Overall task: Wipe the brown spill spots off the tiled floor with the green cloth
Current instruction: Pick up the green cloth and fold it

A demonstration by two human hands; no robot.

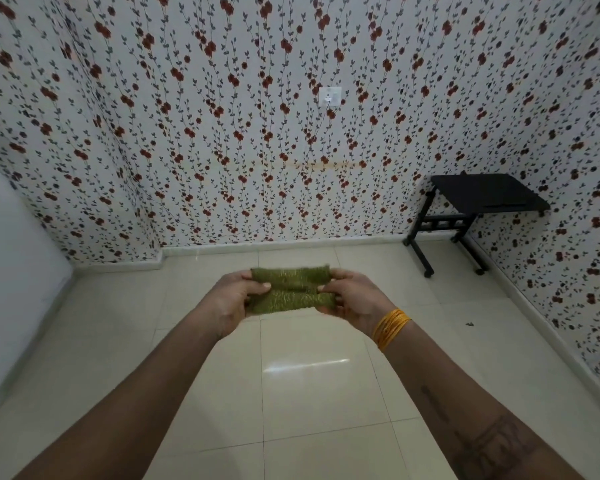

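Note:
The green cloth (pixel 291 289) is folded into a thick band and held up in the air in front of me, well above the cream tiled floor (pixel 319 403). My left hand (pixel 234 301) grips its left end and my right hand (pixel 352 303) grips its right end, thumbs on top. Orange bangles circle my right wrist. I see no brown spill spots on the tiles in view; a small dark speck (pixel 469 324) lies on the floor to the right.
A low black table on wheels (pixel 478 209) stands in the far right corner. Floral-papered walls close the room ahead and on the right; a plain white surface (pixel 11 289) lies at the left. A wall socket (pixel 329 97) sits high on the far wall.

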